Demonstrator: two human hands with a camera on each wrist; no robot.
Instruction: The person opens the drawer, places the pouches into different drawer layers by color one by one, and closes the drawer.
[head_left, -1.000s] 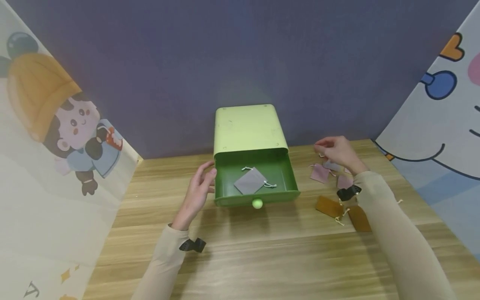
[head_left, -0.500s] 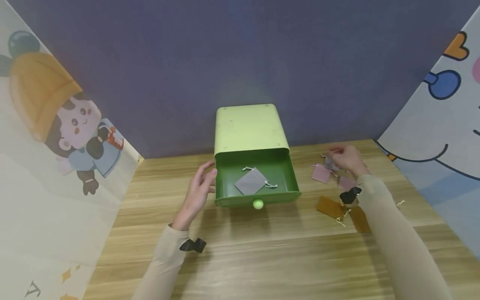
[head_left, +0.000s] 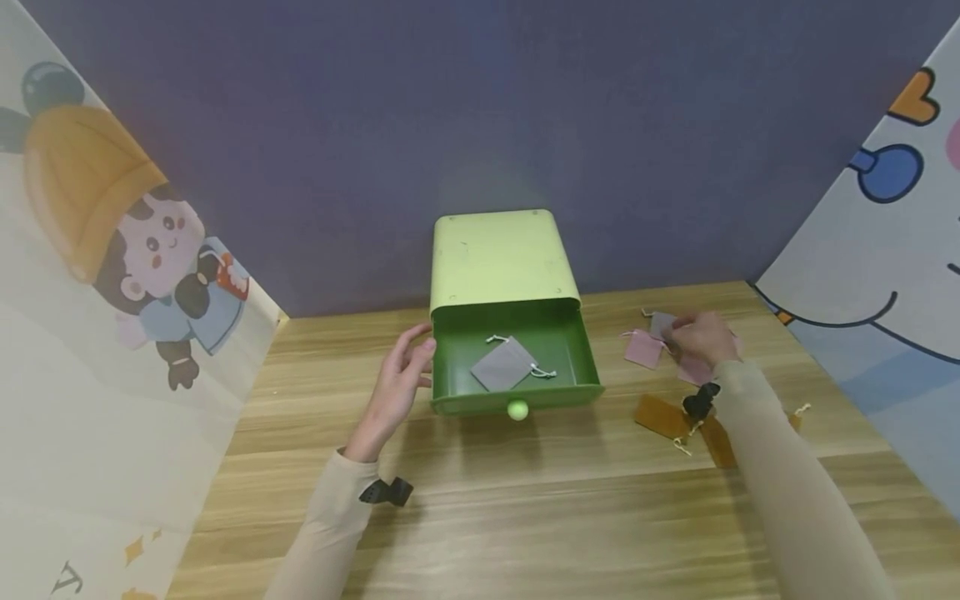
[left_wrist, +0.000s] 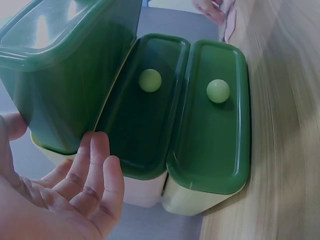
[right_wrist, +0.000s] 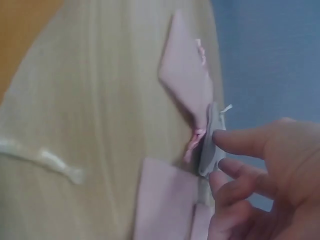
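Note:
A light green box (head_left: 498,258) stands at the back of the wooden table, and its dark green drawer (head_left: 558,392) is pulled out. One grey drawstring pouch (head_left: 504,363) lies inside the drawer. My left hand (head_left: 397,383) rests with straight fingers against the drawer's left side and holds nothing; the left wrist view shows the left hand (left_wrist: 75,190) beside the green box (left_wrist: 60,75). My right hand (head_left: 701,340) is down among the loose pouches to the right of the box. In the right wrist view the fingers (right_wrist: 240,142) pinch the edge of a second grey pouch (right_wrist: 210,140).
Pink pouches (head_left: 642,347) and brown pouches (head_left: 658,415) lie scattered on the table (head_left: 525,500) right of the drawer. A pale green knob (head_left: 517,409) sticks out of the drawer front. Cartoon panels stand at both sides, with a dark wall behind.
My right hand has come down and toward me onto the pouches and taken hold of a grey one. The left hand and the drawer have stayed put.

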